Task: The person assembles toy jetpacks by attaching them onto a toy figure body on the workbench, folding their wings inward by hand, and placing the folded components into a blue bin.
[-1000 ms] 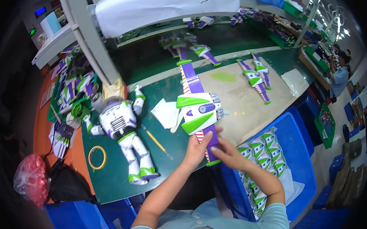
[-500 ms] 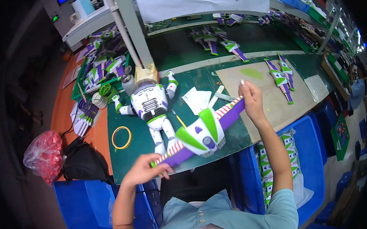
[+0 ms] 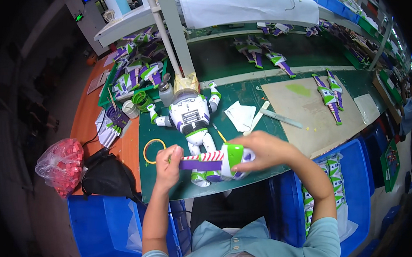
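A toy wing piece [image 3: 200, 166] in purple, white and green, with red-striped strips, is held level over the bench's front edge. My left hand [image 3: 167, 169] is closed round its left end. Around the green and white middle section curls my right hand [image 3: 266, 151], hiding the piece's other end. Behind it a white toy astronaut figure [image 3: 190, 114] lies on its back on the green bench top, its lower legs partly covered by the wing piece. A thin yellow-handled brush [image 3: 219, 134] lies to the right of the figure. A yellow ring [image 3: 146, 153], like a tape roll, is beside my left hand.
Wing pieces [image 3: 329, 98] lie on a brown board [image 3: 295, 105] at right; more fill a green crate [image 3: 106, 88] at back left. White paper [image 3: 240, 116], paint pots [image 3: 141, 99] and a pump bottle [image 3: 166, 94] stand nearby. Blue bins [image 3: 99, 225] flank my lap.
The wing piece has swung from slanted to level and leftward. My right hand has moved from its far right end to its middle; my left hand has risen, still gripping the left end.
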`<action>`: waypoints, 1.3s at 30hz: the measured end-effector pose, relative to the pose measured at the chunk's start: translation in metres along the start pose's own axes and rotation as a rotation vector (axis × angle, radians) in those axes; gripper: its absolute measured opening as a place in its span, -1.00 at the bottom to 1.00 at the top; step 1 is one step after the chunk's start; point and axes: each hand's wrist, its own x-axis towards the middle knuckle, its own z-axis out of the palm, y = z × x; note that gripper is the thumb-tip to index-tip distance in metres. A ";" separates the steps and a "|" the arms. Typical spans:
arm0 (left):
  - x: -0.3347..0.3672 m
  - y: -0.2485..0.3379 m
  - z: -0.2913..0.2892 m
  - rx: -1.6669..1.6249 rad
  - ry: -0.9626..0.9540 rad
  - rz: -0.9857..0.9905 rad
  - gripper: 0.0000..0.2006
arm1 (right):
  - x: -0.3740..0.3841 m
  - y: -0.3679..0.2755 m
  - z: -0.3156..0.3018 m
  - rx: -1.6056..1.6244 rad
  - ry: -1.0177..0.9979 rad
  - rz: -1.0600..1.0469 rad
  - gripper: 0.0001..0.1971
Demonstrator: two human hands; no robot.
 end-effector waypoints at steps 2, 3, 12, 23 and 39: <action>-0.005 -0.017 0.003 -0.261 0.039 0.025 -0.58 | 0.006 -0.010 0.014 0.289 0.127 0.028 -0.52; -0.006 -0.015 0.022 -0.423 0.056 0.019 -0.56 | 0.005 -0.016 0.026 0.475 0.205 0.085 -0.56; -0.029 -0.018 0.068 -0.963 0.126 -0.103 -0.24 | 0.042 -0.022 0.060 1.325 1.110 0.032 -0.68; 0.048 -0.058 0.058 -0.833 0.834 -0.150 -0.69 | 0.163 0.051 0.059 0.011 0.724 0.012 -0.38; 0.071 -0.150 0.025 -0.757 0.481 -0.488 -0.60 | 0.206 0.080 0.059 -0.347 0.698 0.115 -0.63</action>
